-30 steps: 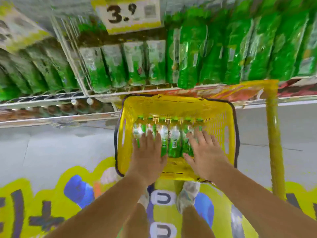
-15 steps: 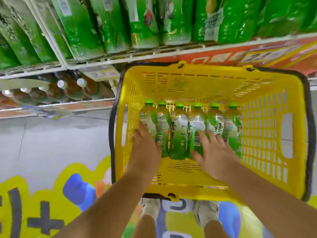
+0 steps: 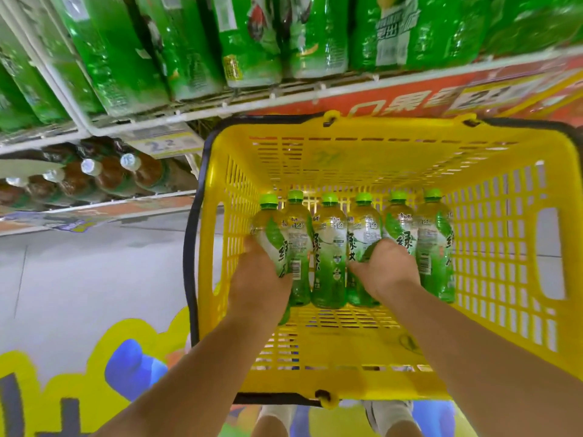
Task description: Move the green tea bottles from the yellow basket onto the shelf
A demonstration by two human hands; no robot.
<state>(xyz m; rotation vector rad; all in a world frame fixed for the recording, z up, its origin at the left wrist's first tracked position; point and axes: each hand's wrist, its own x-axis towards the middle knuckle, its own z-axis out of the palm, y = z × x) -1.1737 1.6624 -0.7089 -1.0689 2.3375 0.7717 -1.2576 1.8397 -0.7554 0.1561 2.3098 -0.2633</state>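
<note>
Bright, even store light, saturated colours, only faint shadows. Wide-angle distortion bends the shelf (image 3: 284, 99) toward the frame edges. Top bottles (image 3: 252, 42) are smeared; the basket (image 3: 378, 159) at centre looks sharp.

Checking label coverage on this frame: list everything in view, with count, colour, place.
green tea bottles: six, clear with green caps and labels, lying side by side in the basket
yellow basket: one, yellow with dark handles, in front of the shelf
large green bottles: a row, count unclear, green, upper shelf
brown bottles: at least four, brown with white caps, lower shelf, left
price tag: one, yellow, left of the basket
shelf banner: one, red-orange, above the basket
floor: grey, yellow and blue decal bottom left
shoes: two, pale, bottom edge
left hand: grips the leftmost tea bottle
right hand: grips a tea bottle right of the middle
</note>
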